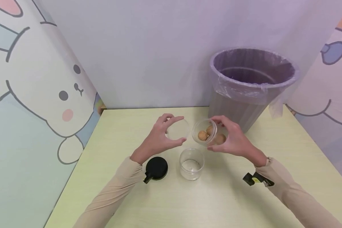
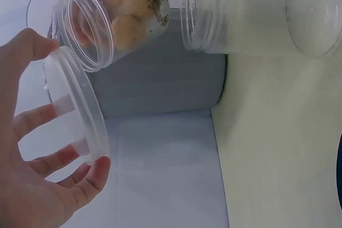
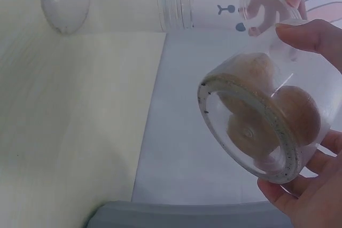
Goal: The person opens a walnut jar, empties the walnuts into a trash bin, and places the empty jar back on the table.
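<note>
My left hand (image 1: 161, 136) holds a translucent round lid (image 1: 178, 129) by its edge, thumb and fingertips spread around the rim. The right hand (image 1: 235, 139) grips a clear plastic jar (image 2: 91, 30) around its side. Several round brown balls (image 3: 296, 113) lie inside this jar, with dark specks around its base. Held tilted above the table, the jar has an uncovered mouth turned toward the lid, and a small gap separates them. Below both hands a second clear jar (image 1: 191, 166) stands upright on the table without a lid; no balls show in it.
A round black object with a short strap (image 1: 156, 167) lies left of the standing jar. At the table's back right stands a large grey bin (image 1: 239, 101) lined with a clear bag. Walls with printed cartoon animals border the pale table (image 1: 125, 202).
</note>
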Available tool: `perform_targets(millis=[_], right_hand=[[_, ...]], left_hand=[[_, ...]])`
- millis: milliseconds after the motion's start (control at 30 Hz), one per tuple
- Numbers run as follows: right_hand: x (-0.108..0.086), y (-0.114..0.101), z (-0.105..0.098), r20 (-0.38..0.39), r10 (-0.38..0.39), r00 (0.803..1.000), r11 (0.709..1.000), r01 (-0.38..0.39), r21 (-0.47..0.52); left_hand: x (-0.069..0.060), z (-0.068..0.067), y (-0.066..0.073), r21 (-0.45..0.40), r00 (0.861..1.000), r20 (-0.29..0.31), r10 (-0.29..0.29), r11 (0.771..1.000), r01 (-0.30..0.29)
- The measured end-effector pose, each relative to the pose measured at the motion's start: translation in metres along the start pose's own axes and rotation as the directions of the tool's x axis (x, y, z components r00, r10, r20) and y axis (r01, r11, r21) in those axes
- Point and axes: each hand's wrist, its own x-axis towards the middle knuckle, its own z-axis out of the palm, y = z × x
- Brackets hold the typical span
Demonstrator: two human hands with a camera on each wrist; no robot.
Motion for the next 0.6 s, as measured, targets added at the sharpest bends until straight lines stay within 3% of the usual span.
perform_targets(millis=[600], right_hand=[[-0.002,0.0,-0.007,0.0,-0.004,1.0,0.999,0.004,-0.033]], left_hand=[[-0.01,-0.003,-0.02,0.08,0.996,-0.007,-0.094,0.992,0.094]])
